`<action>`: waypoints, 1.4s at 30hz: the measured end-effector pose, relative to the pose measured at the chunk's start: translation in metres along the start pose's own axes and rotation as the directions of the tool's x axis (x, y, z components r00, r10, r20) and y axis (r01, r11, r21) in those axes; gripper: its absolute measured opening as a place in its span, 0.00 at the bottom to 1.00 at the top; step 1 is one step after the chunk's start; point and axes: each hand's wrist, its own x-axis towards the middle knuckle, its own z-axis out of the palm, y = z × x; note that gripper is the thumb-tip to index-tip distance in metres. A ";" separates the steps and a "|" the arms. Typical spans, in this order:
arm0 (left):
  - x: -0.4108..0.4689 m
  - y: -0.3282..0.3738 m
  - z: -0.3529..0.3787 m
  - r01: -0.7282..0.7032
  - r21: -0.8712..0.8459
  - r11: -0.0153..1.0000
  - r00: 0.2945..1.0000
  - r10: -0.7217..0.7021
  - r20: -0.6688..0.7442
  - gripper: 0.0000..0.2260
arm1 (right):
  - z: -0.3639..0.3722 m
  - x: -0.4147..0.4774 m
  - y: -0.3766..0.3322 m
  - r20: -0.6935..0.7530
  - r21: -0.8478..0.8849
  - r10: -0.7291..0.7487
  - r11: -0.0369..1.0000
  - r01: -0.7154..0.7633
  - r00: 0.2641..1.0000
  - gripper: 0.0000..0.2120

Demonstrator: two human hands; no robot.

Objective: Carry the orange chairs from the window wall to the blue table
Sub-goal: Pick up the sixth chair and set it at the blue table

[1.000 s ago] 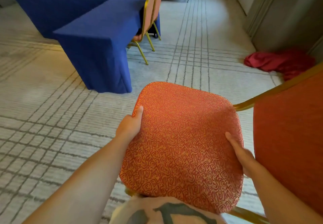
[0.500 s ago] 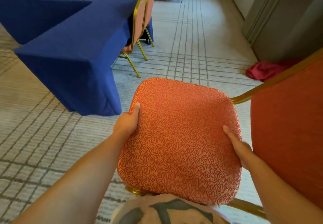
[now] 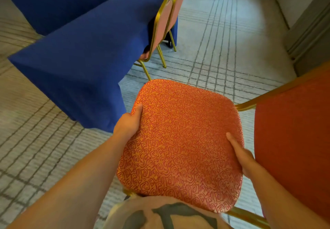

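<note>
Gripping the orange chair (image 3: pixel 180 143) by its seat edges, my left hand (image 3: pixel 127 124) and right hand (image 3: pixel 241 154) clamp opposite sides; chair held above carpet (image 3: pixel 232 37), near the blue-draped surface (image 3: pixel 80 50).

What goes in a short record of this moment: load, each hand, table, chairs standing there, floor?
load: orange chair, seat facing up
left hand: grips seat's left edge
right hand: grips seat's right edge
table: blue table, ahead left
at table: two other chairs, along its right side
floor: lined carpet
</note>
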 end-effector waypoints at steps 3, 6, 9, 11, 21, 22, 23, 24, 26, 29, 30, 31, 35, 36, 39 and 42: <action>0.070 0.020 -0.005 0.013 0.003 1.000 1.000 -0.013 0.012 0.47 | 0.031 0.049 -0.045 -0.014 0.015 0.018 1.000 -0.018 1.000 0.47; 0.137 0.043 -0.016 -0.007 0.012 1.000 1.000 0.007 -0.018 0.45 | 0.063 0.090 -0.089 -0.036 0.025 0.010 1.000 -0.009 0.999 0.44; 0.208 0.072 -0.031 -0.020 0.021 1.000 0.999 0.021 -0.027 0.44 | 0.093 0.126 -0.140 -0.053 0.054 0.004 0.999 -0.002 0.999 0.39; 0.251 0.094 -0.039 -0.036 0.010 0.999 0.999 0.036 -0.028 0.44 | 0.109 0.147 -0.173 -0.090 0.081 -0.004 0.997 0.011 0.996 0.37; 0.395 0.147 -0.009 0.034 -0.059 0.998 0.999 -0.032 0.031 0.42 | 0.155 0.278 -0.255 -0.144 0.154 0.101 0.985 -0.078 0.985 0.35; 0.407 0.151 -0.004 0.051 -0.058 0.997 0.998 -0.049 0.030 0.42 | 0.160 0.294 -0.259 -0.149 0.157 0.123 0.983 -0.099 0.981 0.36; 0.421 0.156 0.001 0.067 -0.061 0.996 0.997 -0.065 0.036 0.42 | 0.165 0.311 -0.262 -0.146 0.165 0.142 0.979 -0.117 0.979 0.37; 0.431 0.161 0.006 0.085 -0.063 0.994 0.995 -0.082 0.051 0.42 | 0.170 0.324 -0.265 -0.145 0.169 0.159 0.976 -0.134 0.977 0.39; 0.477 0.178 0.027 0.138 -0.013 0.990 0.988 -0.137 0.070 0.42 | 0.179 0.371 -0.280 -0.160 0.162 0.213 0.969 -0.187 0.964 0.39; 0.503 0.187 0.037 0.149 -0.015 0.989 0.986 -0.147 0.076 0.36 | 0.187 0.397 -0.287 -0.160 0.178 0.235 0.962 -0.206 0.959 0.30; 0.515 0.187 0.044 0.147 -0.006 0.989 0.987 -0.146 0.070 0.34 | 0.189 0.407 -0.290 -0.168 0.175 0.242 0.961 -0.213 0.956 0.26; 0.540 0.185 0.056 0.168 -0.005 0.986 0.983 -0.168 0.074 0.34 | 0.195 0.432 -0.292 -0.169 0.173 0.258 0.958 -0.229 0.951 0.24; 0.596 0.158 0.097 0.206 0.010 0.979 0.976 -0.206 0.067 0.36 | 0.218 0.489 -0.272 -0.199 0.142 0.299 0.951 -0.275 0.933 0.24; 0.611 0.148 0.109 0.196 0.005 0.981 0.979 -0.196 0.060 0.37 | 0.225 0.505 -0.266 -0.206 0.145 0.307 0.949 -0.281 0.929 0.25; 0.649 0.111 0.149 0.186 0.011 0.983 0.982 -0.186 0.035 0.36 | 0.244 0.545 -0.237 -0.225 0.165 0.330 0.940 -0.298 0.916 0.29; 0.676 0.086 0.179 0.194 0.018 0.981 0.980 -0.195 0.038 0.34 | 0.260 0.574 -0.216 -0.232 0.153 0.337 0.939 -0.308 0.913 0.23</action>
